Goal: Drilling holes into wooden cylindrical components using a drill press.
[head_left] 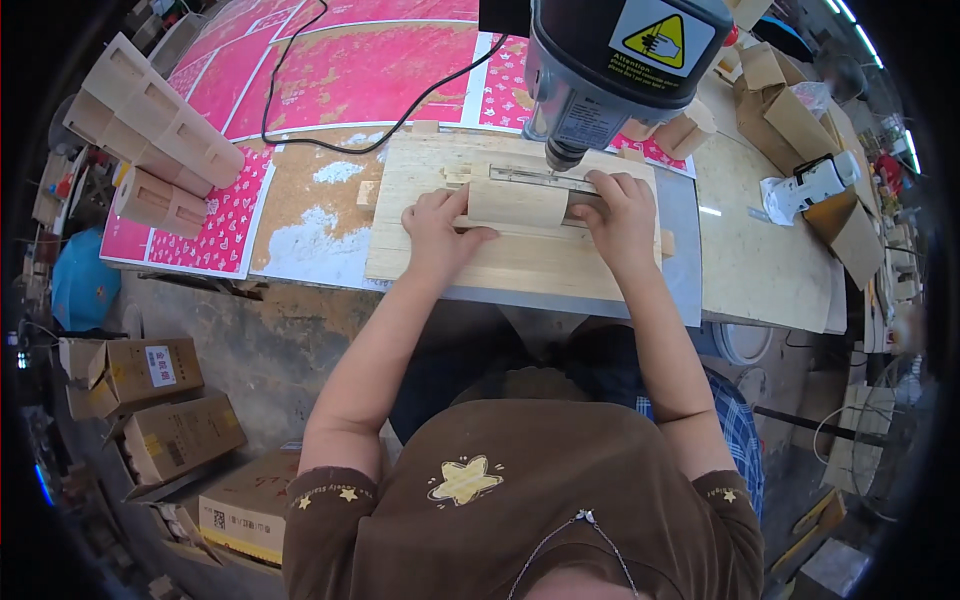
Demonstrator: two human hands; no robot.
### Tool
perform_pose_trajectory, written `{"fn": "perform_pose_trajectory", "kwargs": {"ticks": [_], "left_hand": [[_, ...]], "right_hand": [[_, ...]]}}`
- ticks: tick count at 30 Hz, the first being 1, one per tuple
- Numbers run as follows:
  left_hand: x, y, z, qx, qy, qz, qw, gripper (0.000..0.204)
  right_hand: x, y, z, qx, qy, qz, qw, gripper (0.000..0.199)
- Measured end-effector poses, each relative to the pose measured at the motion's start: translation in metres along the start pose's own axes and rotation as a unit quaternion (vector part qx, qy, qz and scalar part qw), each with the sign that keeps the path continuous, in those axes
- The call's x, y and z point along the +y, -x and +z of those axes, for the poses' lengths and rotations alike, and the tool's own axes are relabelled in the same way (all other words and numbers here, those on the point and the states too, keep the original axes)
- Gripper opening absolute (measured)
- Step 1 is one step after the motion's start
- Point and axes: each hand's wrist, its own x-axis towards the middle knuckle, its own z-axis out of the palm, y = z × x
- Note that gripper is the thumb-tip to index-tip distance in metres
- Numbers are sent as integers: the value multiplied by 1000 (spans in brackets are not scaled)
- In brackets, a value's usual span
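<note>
A pale, rounded wooden block (516,204) lies across a wooden board (420,262) under the drill press (622,70). My left hand (440,230) presses its fingers against the block's left end, the thumb stretched along the board in front. At the right end, my right hand (620,215) curls its fingers and thumb around the block, beside a dark gap. Just above and behind the block hangs the drill chuck (565,154). A long ruler-like strip (540,178) runs behind the block. My fingers hide both of the block's ends.
Stacked wooden cylinders with cut-outs (160,125) stand at the table's left. A black cable (400,125) crosses the pink sheet (370,70), which is dusted with sawdust. On the right sit a white bottle-like device (815,185) and open cardboard boxes (790,100). More cartons (185,435) lie on the floor.
</note>
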Motion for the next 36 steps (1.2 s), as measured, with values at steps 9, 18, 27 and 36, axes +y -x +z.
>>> {"fn": "perform_pose_trajectory", "kwargs": {"ticks": [9, 18, 27, 36], "left_hand": [[-12, -2, 1, -23, 15, 36, 999, 58], [-9, -1, -2, -25, 10, 35, 999, 55], [-14, -1, 1, -19, -6, 46, 999, 54], [-11, -1, 3, -25, 1, 40, 999, 54]], "right_hand": [[11, -100, -98, 225, -275, 38, 934, 45], [-34, -116, -130, 162, -38, -27, 986, 20], [-49, -5, -61, 142, -43, 11, 989, 5], [-30, -6, -58, 186, -39, -44, 981, 3]]}}
